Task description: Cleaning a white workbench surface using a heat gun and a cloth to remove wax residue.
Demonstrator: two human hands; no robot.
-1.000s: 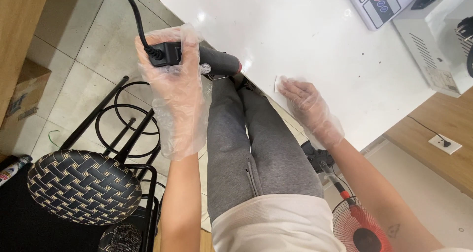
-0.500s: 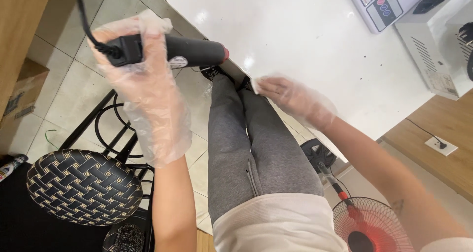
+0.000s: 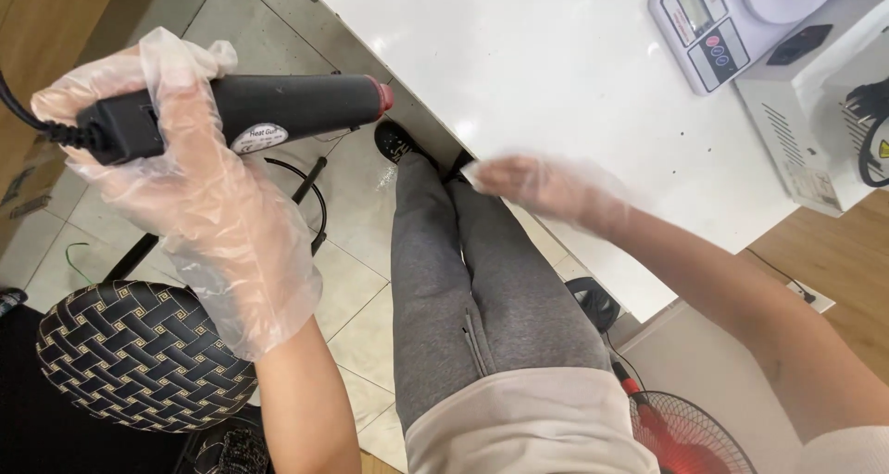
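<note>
My left hand [image 3: 199, 192], in a loose clear plastic glove, grips a black heat gun [image 3: 250, 111] by its handle, held level over the floor to the left of the white table [image 3: 556, 57]. The gun's red-tipped nozzle points right, toward the table edge. Its black cord leaves at the far left. My right hand [image 3: 546, 185], also gloved, is blurred at the table's near edge; a small clear scrap seems pinched at its fingertips, but I cannot tell for sure. My legs in grey trousers [image 3: 472, 298] stretch under the table.
A digital scale [image 3: 718, 25] and a white box-shaped machine [image 3: 820, 113] stand at the table's far right. A woven black-and-gold stool [image 3: 130, 354] stands at lower left. A red fan [image 3: 681, 432] sits on the floor at lower right.
My left hand has carried the heat gun further left and away from the table. My right hand has slid left along the table edge.
</note>
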